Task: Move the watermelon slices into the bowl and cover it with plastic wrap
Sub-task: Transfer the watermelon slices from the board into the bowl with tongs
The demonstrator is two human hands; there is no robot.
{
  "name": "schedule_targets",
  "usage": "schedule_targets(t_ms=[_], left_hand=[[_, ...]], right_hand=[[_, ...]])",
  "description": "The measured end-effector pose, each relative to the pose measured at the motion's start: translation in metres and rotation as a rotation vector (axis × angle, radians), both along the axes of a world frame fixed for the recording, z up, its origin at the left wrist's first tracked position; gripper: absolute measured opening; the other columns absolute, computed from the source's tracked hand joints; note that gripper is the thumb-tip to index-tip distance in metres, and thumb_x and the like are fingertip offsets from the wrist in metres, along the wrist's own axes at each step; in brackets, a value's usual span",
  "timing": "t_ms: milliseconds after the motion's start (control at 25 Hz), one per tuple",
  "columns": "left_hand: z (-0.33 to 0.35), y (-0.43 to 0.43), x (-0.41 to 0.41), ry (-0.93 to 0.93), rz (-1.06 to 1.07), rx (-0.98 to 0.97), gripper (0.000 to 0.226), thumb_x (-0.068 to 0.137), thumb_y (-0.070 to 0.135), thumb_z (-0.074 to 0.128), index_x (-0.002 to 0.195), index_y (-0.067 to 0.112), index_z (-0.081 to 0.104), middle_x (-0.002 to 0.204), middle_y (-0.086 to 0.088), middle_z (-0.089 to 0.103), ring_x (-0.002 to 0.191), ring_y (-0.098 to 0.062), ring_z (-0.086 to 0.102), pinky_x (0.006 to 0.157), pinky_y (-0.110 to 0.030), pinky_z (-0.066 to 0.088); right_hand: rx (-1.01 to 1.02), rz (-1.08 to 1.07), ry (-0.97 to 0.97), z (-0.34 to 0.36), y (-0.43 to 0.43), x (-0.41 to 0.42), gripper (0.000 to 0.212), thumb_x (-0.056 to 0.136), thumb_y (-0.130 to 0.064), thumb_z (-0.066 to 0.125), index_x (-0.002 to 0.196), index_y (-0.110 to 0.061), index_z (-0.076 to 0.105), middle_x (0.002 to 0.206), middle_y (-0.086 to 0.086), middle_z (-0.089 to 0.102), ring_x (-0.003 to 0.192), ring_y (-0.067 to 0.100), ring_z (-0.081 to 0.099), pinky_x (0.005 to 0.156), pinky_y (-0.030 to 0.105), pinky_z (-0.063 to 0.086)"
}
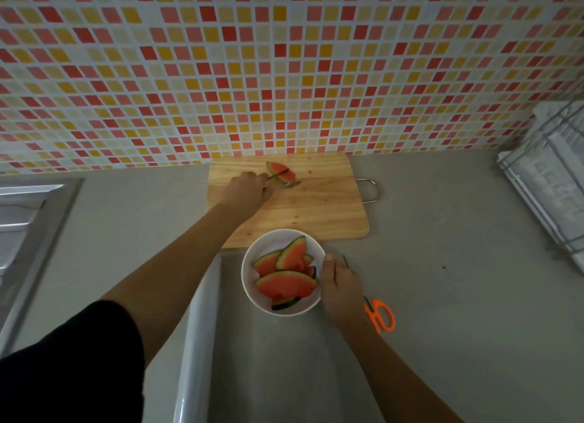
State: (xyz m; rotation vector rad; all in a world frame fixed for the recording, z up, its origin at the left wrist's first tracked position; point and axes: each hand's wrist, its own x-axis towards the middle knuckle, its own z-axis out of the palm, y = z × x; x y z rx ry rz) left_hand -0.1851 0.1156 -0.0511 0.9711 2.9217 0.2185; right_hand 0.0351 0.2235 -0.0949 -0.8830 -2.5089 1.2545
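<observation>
A white bowl [249, 283] stands on the grey counter just in front of the wooden cutting board [322, 201] and holds several watermelon slices [286, 283]. One more watermelon slice [279, 169] lies at the far side of the board. My left hand [248, 190] reaches over the board and grips metal tongs [282, 182], whose tips close around that slice. My right hand [339, 285] rests against the bowl's right rim, thumb on the edge, holding it.
Orange-handled scissors [380, 313] lie on the counter right of the bowl, partly under my right wrist. A sink [28, 220] sits at the left, a wire dish rack [550, 182] at the right. A tiled wall rises behind the board.
</observation>
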Motion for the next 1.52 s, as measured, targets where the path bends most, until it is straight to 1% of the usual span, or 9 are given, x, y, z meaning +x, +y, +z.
schedule_targets(t_ms=[120, 240, 480, 640, 760, 920, 1240, 1440, 1520], left_hand=[[0.002, -0.046, 0.021, 0.008, 0.008, 0.062, 0.041, 0.096, 0.036, 0.045, 0.123, 0.008, 0.058, 0.094, -0.021, 0.065, 0.084, -0.037, 0.060, 0.071, -0.038, 0.045], [0.005, -0.080, 0.040, 0.009, 0.036, 0.241, 0.036, 0.093, 0.031, 0.055, 0.118, 0.006, 0.063, 0.080, -0.021, 0.064, 0.071, -0.036, 0.060, 0.064, -0.035, 0.044], [0.005, -0.120, -0.007, -0.227, 0.274, 0.291, 0.036, 0.096, 0.036, 0.045, 0.122, 0.017, 0.061, 0.100, -0.010, 0.068, 0.086, -0.023, 0.059, 0.076, -0.028, 0.037], [-0.001, -0.116, -0.018, -0.397, 0.226, 0.153, 0.041, 0.096, 0.041, 0.042, 0.128, 0.020, 0.057, 0.104, -0.009, 0.065, 0.097, -0.024, 0.057, 0.085, -0.031, 0.038], [-0.001, -0.125, -0.009, -0.371, 0.110, 0.102, 0.040, 0.095, 0.042, 0.044, 0.130, 0.026, 0.055, 0.111, -0.009, 0.068, 0.102, -0.026, 0.059, 0.088, -0.031, 0.039], [-0.011, -0.136, 0.004, -0.290, 0.097, 0.226, 0.039, 0.094, 0.035, 0.052, 0.130, 0.021, 0.056, 0.114, -0.011, 0.067, 0.101, -0.028, 0.060, 0.084, -0.027, 0.038], [-0.020, -0.106, -0.010, -0.222, -0.025, 0.105, 0.044, 0.095, 0.037, 0.047, 0.136, 0.019, 0.048, 0.111, -0.018, 0.063, 0.101, -0.033, 0.057, 0.088, -0.037, 0.041], [-0.018, -0.095, 0.004, -0.249, 0.086, 0.253, 0.033, 0.097, 0.036, 0.045, 0.119, 0.021, 0.063, 0.088, -0.007, 0.067, 0.082, -0.024, 0.060, 0.073, -0.026, 0.038], [-0.014, -0.090, 0.009, -0.416, 0.284, 0.375, 0.029, 0.095, 0.036, 0.049, 0.100, 0.016, 0.070, 0.076, 0.000, 0.061, 0.070, -0.017, 0.055, 0.065, -0.024, 0.038]], right_hand=[[-0.024, 0.003, -0.030, -0.001, -0.001, 0.000, 0.040, 0.098, -0.022, 0.036, 0.063, -0.011, 0.050, 0.059, -0.002, 0.049, 0.056, 0.014, 0.044, 0.052, 0.025, 0.019], [-0.037, -0.012, -0.002, -0.001, 0.001, 0.000, 0.043, 0.098, -0.022, 0.037, 0.055, -0.019, 0.041, 0.051, -0.009, 0.043, 0.050, 0.010, 0.043, 0.049, 0.025, 0.023], [0.037, 0.017, 0.061, 0.002, 0.000, -0.001, 0.038, 0.096, -0.012, 0.041, 0.059, -0.013, 0.040, 0.061, 0.021, 0.059, 0.053, 0.019, 0.039, 0.051, 0.024, 0.018], [-0.015, 0.018, 0.006, -0.002, 0.001, 0.000, 0.043, 0.097, -0.018, 0.039, 0.055, -0.025, 0.035, 0.060, 0.010, 0.054, 0.056, 0.019, 0.042, 0.053, 0.022, 0.020], [-0.019, -0.035, 0.020, -0.005, 0.000, 0.000, 0.039, 0.097, -0.019, 0.039, 0.058, -0.018, 0.040, 0.058, 0.004, 0.050, 0.056, 0.018, 0.042, 0.054, 0.024, 0.021], [-0.018, -0.008, 0.028, -0.003, 0.000, -0.002, 0.049, 0.098, -0.018, 0.038, 0.050, -0.025, 0.029, 0.048, -0.003, 0.039, 0.052, 0.020, 0.040, 0.052, 0.028, 0.015], [0.064, 0.038, -0.026, -0.004, 0.001, -0.002, 0.038, 0.098, -0.013, 0.038, 0.061, -0.019, 0.037, 0.065, 0.015, 0.054, 0.058, 0.019, 0.041, 0.054, 0.022, 0.019], [0.000, -0.037, 0.001, -0.005, -0.001, -0.002, 0.040, 0.098, -0.017, 0.039, 0.059, -0.011, 0.039, 0.062, 0.020, 0.056, 0.057, 0.023, 0.045, 0.052, 0.026, 0.018], [0.000, -0.043, 0.015, -0.005, -0.001, -0.002, 0.038, 0.098, -0.018, 0.039, 0.060, -0.010, 0.041, 0.061, 0.019, 0.057, 0.057, 0.023, 0.046, 0.052, 0.027, 0.017]])
